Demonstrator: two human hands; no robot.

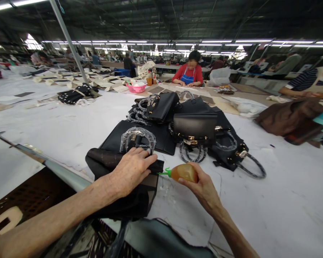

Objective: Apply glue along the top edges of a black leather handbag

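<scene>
A black handbag (pixel 134 205) lies at the table's near edge, its lining-like dark cloth folded over on the left. My left hand (pixel 133 167) grips the bag's upper edge, thumb and fingers closed over it. Just beyond that hand rises the bag's handle (pixel 138 132), wrapped in clear plastic. In my right hand (pixel 203 184) is a squeeze bottle (pixel 183 173) of amber liquid, tilted sideways. Its green nozzle (pixel 165 172) points left, with the tip at the bag's edge near my left fingertips. Whether liquid is coming out cannot be seen.
Several finished-looking black handbags (pixel 195 123) with wrapped handles are piled ahead on the white table (pixel 258 200). A pink basin (pixel 136 88) stands farther back. Co-workers sit across the table and at the right, near a brown bag (pixel 288 116). A brown crate (pixel 34 193) is below left.
</scene>
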